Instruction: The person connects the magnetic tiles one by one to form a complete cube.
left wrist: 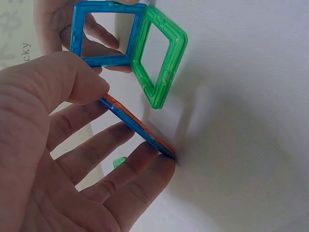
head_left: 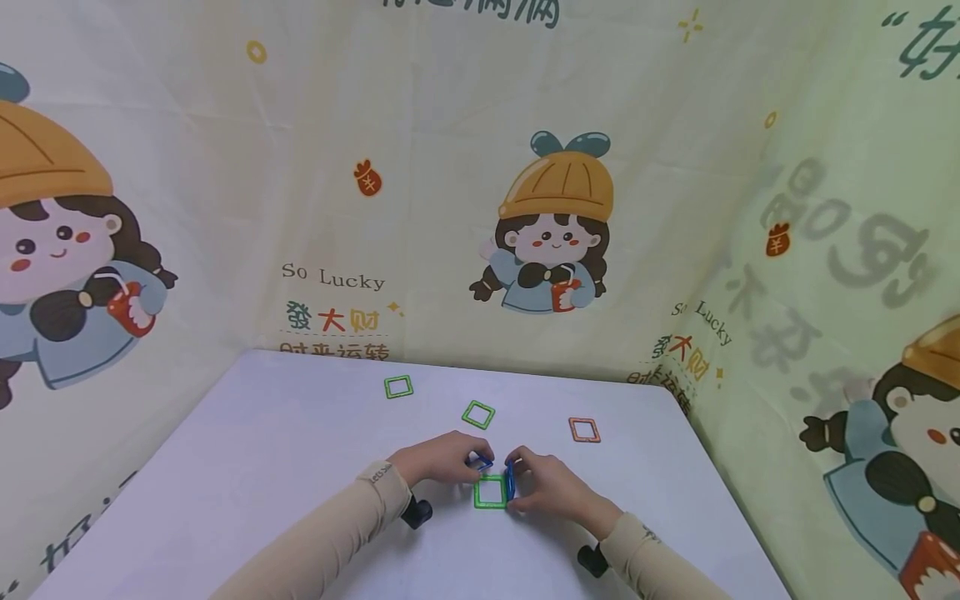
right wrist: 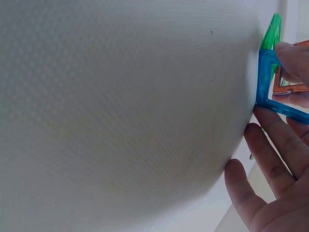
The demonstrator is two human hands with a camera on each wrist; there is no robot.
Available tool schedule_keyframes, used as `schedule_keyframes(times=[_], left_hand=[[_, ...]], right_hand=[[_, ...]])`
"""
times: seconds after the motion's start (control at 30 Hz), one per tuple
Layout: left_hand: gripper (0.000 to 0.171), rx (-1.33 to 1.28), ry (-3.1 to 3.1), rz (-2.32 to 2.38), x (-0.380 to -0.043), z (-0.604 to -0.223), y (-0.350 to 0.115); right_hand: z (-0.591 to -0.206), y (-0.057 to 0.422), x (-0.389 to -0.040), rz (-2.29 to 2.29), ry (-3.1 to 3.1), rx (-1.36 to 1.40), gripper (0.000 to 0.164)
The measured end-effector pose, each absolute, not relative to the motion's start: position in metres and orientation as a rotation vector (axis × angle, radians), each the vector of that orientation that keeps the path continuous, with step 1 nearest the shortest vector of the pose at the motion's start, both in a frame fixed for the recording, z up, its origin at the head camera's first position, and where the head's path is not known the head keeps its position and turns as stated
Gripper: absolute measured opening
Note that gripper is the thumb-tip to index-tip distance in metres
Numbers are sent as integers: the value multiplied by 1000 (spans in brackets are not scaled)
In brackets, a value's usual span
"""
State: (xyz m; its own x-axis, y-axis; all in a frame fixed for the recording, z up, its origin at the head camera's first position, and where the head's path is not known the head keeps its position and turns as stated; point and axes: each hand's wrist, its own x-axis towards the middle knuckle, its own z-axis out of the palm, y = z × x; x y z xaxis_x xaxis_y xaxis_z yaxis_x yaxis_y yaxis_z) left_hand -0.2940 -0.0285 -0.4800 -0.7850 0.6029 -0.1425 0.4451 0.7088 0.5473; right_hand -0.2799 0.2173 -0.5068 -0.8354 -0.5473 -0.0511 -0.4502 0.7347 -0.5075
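Observation:
A green square frame tile [head_left: 477, 493] lies flat on the table between the two hands. My right hand [head_left: 557, 490] holds a blue square frame tile [head_left: 511, 482] upright along the green tile's right edge; in the left wrist view the blue tile [left wrist: 77, 36] and the green tile [left wrist: 171, 72] meet along one side. Between thumb and fingers, my left hand [head_left: 441, 458] pinches a blue square tile [left wrist: 130, 121] with an orange tile [left wrist: 140, 122] against its face. That pair is tilted, just behind the green tile's left part. In the right wrist view the orange tile [right wrist: 292, 89] shows behind the blue one.
Farther back on the white table [head_left: 300, 433] lie two loose green square tiles, one green tile [head_left: 399, 387] at the left and another green tile [head_left: 478, 415] nearer the hands. An orange square tile [head_left: 584, 430] lies back right. A printed cloth [head_left: 435, 250] hangs behind.

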Motion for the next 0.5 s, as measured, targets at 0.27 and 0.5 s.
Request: schedule_keyframes(times=[0.27,0.5], left_hand=[[38,800,2588,729,-294,-481,-29],[37,821,2578,733,-295,-483,-27]], right_hand=[[-507,217,-279,-743,2737,-818,60],[-507,218,-280,-735,2738,-804,60]])
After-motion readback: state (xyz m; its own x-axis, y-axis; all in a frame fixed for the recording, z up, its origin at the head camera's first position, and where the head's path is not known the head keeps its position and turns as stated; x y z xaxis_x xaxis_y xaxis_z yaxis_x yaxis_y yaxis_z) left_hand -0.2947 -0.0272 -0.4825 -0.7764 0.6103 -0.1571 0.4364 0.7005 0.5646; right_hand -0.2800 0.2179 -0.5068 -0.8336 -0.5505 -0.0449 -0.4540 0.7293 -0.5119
